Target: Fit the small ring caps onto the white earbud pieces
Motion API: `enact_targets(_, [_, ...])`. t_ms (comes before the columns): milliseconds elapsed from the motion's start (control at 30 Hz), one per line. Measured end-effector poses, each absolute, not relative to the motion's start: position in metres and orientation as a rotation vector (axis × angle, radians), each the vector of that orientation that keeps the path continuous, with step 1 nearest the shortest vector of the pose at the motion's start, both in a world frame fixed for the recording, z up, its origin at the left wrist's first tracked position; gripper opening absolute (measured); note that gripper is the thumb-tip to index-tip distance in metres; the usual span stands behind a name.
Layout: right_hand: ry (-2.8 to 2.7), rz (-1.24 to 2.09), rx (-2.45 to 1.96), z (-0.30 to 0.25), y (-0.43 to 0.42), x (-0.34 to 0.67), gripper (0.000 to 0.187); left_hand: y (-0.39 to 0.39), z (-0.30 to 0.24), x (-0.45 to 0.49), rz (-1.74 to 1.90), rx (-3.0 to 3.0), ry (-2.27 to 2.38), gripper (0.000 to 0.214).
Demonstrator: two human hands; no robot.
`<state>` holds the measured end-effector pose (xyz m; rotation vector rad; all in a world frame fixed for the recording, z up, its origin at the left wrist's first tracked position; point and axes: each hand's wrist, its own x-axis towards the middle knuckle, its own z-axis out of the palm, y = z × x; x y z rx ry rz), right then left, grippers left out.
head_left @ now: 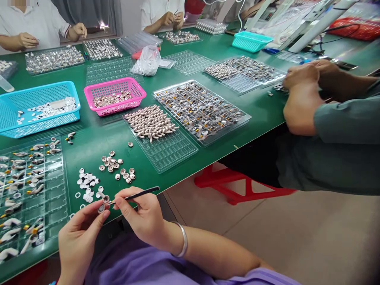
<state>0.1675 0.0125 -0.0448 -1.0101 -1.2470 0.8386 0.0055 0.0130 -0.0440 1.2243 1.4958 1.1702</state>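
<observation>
At the table (89,150), left fingers (97,225) pinch a part (101,208), right fingers (124,208) a tool (145,192).

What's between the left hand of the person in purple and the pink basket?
The head view shows white discs and round cups between that left hand and the pink basket.

The head-worn camera faces forward and down over the green table (89,152). The left hand (80,233) and right hand (145,215) are near the lens, between 7 and 8 o'clock; a white-shirted co-worker (44,25) is farther off, at 10 o'clock.
</observation>
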Motion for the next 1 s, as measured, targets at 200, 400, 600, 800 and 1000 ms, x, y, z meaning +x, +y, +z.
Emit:
enact_targets(200, [-1.404,0.734,-1.049,-0.041,0.013,0.169,0.015,0.011,-0.044,0.011,1.155,1.353,1.527,0.023])
enact_targets(400, [-0.939,1.361,-1.147,-0.039,0.029,0.17,0.017,0.01,-0.047,0.007,1.139,1.419,1.544,0.02])
enact_targets(600, [-0.555,1.604,-1.062,-0.043,0.036,0.169,0.034,0.012,-0.044,0.005,1.141,1.354,1.555,0.021])
enact_targets(800, [-0.365,1.665,-1.004,-0.041,0.03,0.16,0.043,0.012,-0.048,0.001,1.175,1.174,1.542,0.026])
enact_targets(1000, [-0.526,1.572,-1.018,-0.042,0.027,0.16,0.037,0.013,-0.046,0.001,1.143,1.201,1.596,0.025])
